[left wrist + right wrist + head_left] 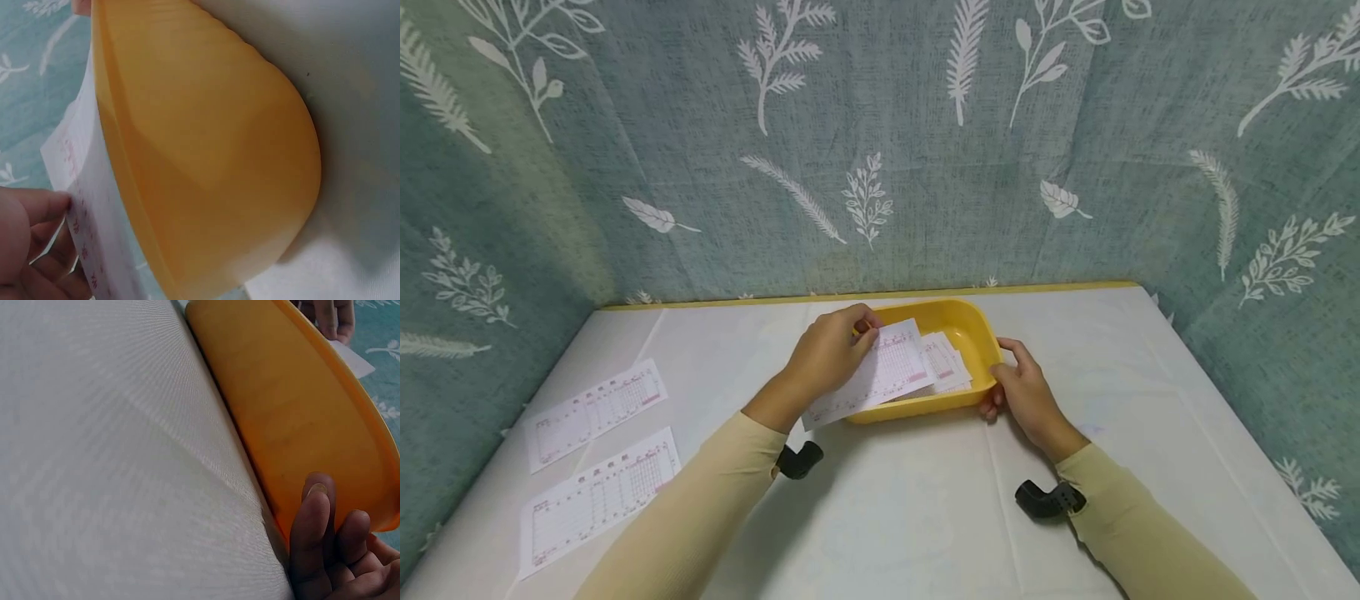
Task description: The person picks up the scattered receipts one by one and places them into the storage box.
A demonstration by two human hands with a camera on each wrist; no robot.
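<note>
My left hand (826, 352) pinches a white printed paper form (886, 371) by its upper edge. The form lies tilted over the left part of a yellow plastic bin (917, 407), with its lower left corner past the front rim. Under it, several similar printed slips (947, 362) lie in the bin. At the bin's right end, my right hand (1030, 398) holds the rim, thumb on top. In the right wrist view, curled fingers (310, 531) lie against the bin's outer wall. The left wrist view shows the form (94, 187) between thumb and fingers, above the bin's side.
Two more printed forms, one farther back (597, 415) and one nearer (601, 502), lie flat at the left of the white-covered table (917, 517). A leaf-patterned teal curtain (925, 208) stands behind the table's yellow back edge (1060, 288) and along both sides.
</note>
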